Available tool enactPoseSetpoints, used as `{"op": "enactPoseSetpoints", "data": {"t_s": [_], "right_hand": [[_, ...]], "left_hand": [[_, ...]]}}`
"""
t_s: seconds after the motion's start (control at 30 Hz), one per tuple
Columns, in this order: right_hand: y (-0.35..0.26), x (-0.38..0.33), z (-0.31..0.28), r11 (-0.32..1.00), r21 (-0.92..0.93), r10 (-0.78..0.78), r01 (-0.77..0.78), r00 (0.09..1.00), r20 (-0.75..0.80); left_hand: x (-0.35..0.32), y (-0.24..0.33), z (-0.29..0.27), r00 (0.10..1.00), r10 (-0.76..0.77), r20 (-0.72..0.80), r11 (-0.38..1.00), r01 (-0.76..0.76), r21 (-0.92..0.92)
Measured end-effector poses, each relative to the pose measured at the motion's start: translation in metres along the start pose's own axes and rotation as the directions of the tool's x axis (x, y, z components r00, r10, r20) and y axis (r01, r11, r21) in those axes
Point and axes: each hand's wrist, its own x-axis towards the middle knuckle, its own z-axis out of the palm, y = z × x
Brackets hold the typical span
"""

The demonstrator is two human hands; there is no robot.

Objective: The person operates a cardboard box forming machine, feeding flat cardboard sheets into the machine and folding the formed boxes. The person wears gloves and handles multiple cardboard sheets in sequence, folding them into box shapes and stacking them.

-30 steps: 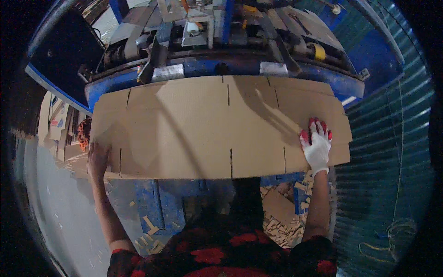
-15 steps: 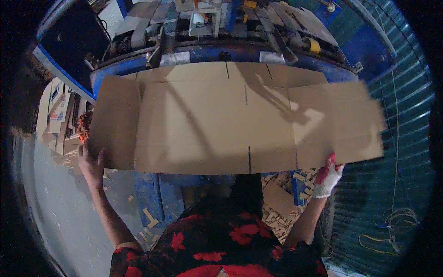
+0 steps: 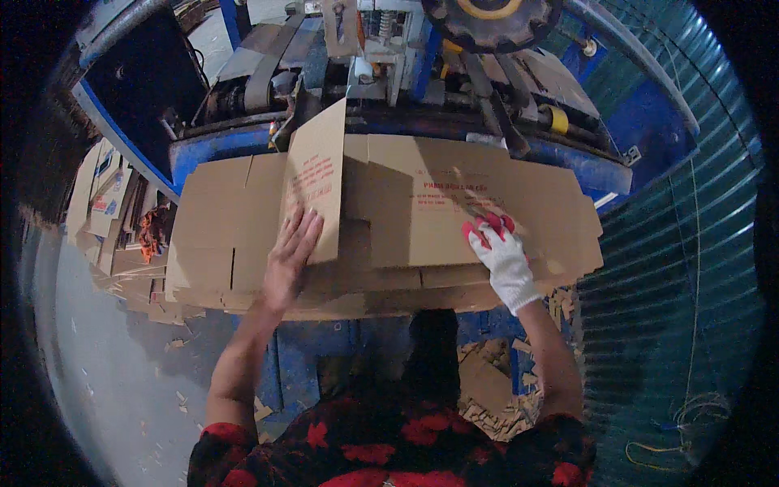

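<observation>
A brown cardboard box blank with red print lies across the front of the machine, over other flat cardboard [image 3: 209,219]. Its left panel [image 3: 316,154] stands up at a steep angle. My bare left hand [image 3: 290,250] rests against that raised panel with its fingers stretched out. The printed right panel [image 3: 434,231] is folded over and lies nearly flat. My right hand [image 3: 501,258], in a white glove with red fingertips, presses on the right part of this panel with fingers apart. Neither hand is closed around anything.
Behind the cardboard is a blue machine [image 3: 243,148] with belts and rollers, and a dark wheel [image 3: 495,24] above. Cardboard pieces [image 3: 109,203] and an orange bundle [image 3: 152,231] are at the left. Scraps [image 3: 503,414] litter the floor. A green corrugated wall [image 3: 649,325] stands at right.
The broad blank held open by its two ends is now down on the machine with its side panels folded inward. Both hands have moved in toward the middle, onto the panels.
</observation>
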Motion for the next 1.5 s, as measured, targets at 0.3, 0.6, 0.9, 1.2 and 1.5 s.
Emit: {"op": "enactPoseSetpoints", "data": {"t_s": [0.3,0.6,0.9,1.2,1.5], "right_hand": [[0.054,0.102,0.055,0.989,0.138,0.049,-0.058,0.997,0.066],[0.109,0.230,0.074,0.986,-0.026,0.169,-0.167,0.958,0.234],[0.098,0.085,0.040,0.788,0.437,0.469,-0.434,0.883,0.031],[0.027,-0.095,-0.021,0.805,-0.010,0.582,-0.593,0.787,0.202],[0.001,-0.181,-0.034,-0.261,0.963,0.963,-0.070,-0.094,0.254]], "left_hand": [[0.104,-0.077,0.045,0.995,0.097,0.030,0.981,-0.101,0.165],[0.224,-0.141,0.085,0.970,-0.232,-0.076,0.904,0.244,0.352],[0.041,-0.115,-0.025,0.908,-0.350,-0.233,0.733,0.420,0.535],[-0.153,-0.142,-0.131,0.536,-0.836,-0.115,0.468,0.808,0.358],[-0.155,-0.104,-0.139,0.751,-0.527,-0.397,0.734,0.638,0.233]]}}
